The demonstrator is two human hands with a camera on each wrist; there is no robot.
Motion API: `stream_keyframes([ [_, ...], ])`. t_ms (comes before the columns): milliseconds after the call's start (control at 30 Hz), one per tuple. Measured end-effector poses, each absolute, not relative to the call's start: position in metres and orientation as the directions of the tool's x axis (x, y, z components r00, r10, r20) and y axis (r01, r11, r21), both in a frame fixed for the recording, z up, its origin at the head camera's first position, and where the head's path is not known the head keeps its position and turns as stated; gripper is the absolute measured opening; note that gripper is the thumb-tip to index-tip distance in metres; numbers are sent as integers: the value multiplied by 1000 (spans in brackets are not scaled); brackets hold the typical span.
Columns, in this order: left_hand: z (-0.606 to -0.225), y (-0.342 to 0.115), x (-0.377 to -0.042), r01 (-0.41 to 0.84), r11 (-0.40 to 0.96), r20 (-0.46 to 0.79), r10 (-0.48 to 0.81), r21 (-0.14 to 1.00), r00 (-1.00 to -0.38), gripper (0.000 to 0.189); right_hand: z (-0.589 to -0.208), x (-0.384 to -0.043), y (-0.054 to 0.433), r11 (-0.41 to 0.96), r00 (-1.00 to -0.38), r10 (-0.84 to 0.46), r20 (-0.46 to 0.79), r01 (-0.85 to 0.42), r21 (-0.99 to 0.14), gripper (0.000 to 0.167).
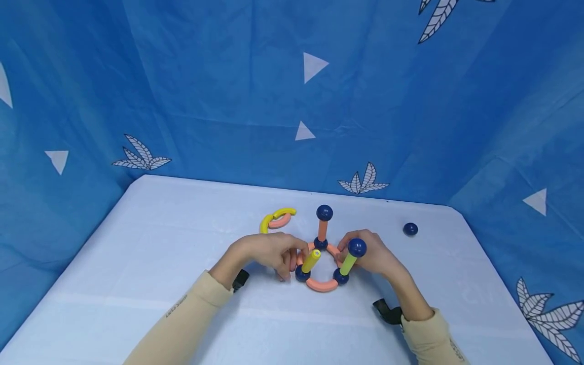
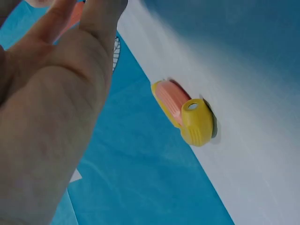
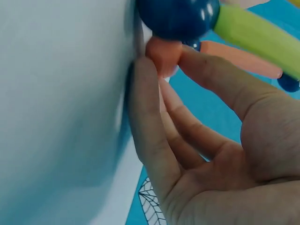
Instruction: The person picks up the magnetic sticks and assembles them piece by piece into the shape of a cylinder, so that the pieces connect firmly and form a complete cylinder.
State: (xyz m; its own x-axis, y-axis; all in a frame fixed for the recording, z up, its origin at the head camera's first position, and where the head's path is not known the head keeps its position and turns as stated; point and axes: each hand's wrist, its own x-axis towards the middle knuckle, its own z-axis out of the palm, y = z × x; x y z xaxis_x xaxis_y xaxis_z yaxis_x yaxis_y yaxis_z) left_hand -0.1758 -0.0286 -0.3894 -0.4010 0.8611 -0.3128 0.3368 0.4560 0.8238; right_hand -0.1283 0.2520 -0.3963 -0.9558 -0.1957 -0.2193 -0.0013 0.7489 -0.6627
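Note:
A ring of pink curved magnetic sticks (image 1: pixel 322 286) joined by dark blue balls (image 1: pixel 340 276) lies on the table. From its balls rise an orange stick (image 1: pixel 322 230) topped by a blue ball (image 1: pixel 324 212), a green stick (image 1: pixel 349 264) with a blue ball (image 1: pixel 357 247) on it, and a tilted yellow stick (image 1: pixel 312 261) with a bare upper end. My right hand (image 1: pixel 368 252) pinches the ring's right curved stick (image 3: pixel 164 55) between thumb and finger. On the opposite side my left hand (image 1: pixel 276 253) grips the left curved stick (image 1: pixel 299 259), its fingertips partly hidden.
Two yellow curved sticks (image 1: pixel 285 211) and a pink curved stick (image 1: pixel 280 221) lie together behind my left hand. A loose blue ball (image 1: pixel 410 229) sits at the back right of the white table (image 1: pixel 137 243). A blue patterned cloth (image 1: pixel 219 101) hangs behind the table.

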Motion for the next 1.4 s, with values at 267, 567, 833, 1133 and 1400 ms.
stream_keyframes([
  [267,-388,-32,-179,288,394,-279,887,873,-368,30,-408,-136,255,718,-967,-247,-68,-135,-682,10],
  [567,-394,-26,-184,366,469,-39,656,803,-754,22,-410,-143,258,659,-954,-286,-87,-130,-741,14],
  [833,-401,-14,-179,408,461,-9,672,788,-740,38,-376,-130,276,733,-836,-392,-384,-31,-679,53],
  [1133,-405,-10,-180,405,455,-20,684,793,-730,19,-383,-132,264,721,-852,-459,-251,-193,-665,54],
  [1400,-399,-8,-182,477,573,28,620,667,-784,13,-386,-136,265,724,-901,-368,-230,-123,-679,43],
])
